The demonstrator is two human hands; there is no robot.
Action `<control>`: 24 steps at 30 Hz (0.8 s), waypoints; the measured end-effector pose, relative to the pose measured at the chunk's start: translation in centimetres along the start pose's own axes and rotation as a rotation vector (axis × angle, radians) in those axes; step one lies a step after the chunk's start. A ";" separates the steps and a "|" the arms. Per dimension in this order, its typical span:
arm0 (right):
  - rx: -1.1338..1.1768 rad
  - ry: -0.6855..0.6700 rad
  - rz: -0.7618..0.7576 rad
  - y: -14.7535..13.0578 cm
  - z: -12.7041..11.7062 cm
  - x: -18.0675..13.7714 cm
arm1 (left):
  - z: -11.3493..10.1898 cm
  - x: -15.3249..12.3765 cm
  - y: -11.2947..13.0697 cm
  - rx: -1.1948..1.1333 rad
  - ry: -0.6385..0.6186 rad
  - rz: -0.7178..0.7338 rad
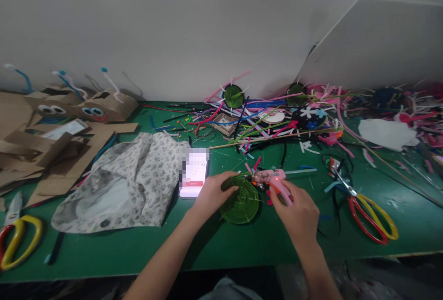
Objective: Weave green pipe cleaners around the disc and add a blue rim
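Note:
My right hand (pixel 298 205) is closed around the handle of a pink hot glue gun (pixel 275 181), with a small red light lit on its body. A clear glue stick (pixel 300 171) sticks out of its back to the right, and its nozzle points left. My left hand (pixel 218 190) grips the upper left rim of a round green woven disc (pixel 242 203), thumb on top. Thin spokes poke out around the disc's edge. Short pink and red pipe cleaner pieces (pixel 256 164) lie by the gun's nozzle.
A lit phone (pixel 194 173) and a patterned cloth (pixel 134 180) lie left. Scissors stand out at right (pixel 372 217) and far left (pixel 20 235). Cardboard figures (pixel 107 106) stand back left; piled pipe cleaners (pixel 256 113) and another green disc (pixel 233 96) line the grey wall.

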State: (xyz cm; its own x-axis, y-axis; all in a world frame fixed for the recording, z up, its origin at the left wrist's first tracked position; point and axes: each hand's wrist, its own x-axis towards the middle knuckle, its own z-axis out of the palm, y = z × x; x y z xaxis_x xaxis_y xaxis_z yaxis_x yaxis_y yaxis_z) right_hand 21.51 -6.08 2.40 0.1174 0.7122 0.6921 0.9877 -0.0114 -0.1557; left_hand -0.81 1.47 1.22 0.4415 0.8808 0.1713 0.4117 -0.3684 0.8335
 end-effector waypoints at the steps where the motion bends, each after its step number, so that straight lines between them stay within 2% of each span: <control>1: -0.001 0.004 0.002 0.0 -0.1 0.0 | 0.0 0.0 0.0 0.001 0.000 -0.001; 24: -0.013 0.034 0.026 0.9 -1.1 -0.3 | -0.1 0.0 0.2 0.021 0.000 0.003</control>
State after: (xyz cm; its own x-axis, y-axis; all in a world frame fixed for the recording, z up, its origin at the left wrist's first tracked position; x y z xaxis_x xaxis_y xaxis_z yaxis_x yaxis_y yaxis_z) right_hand 22.51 -7.13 2.83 0.1465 0.6874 0.7114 0.9855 -0.0393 -0.1650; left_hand -0.82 1.46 1.43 0.4431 0.8795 0.1740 0.4267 -0.3775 0.8218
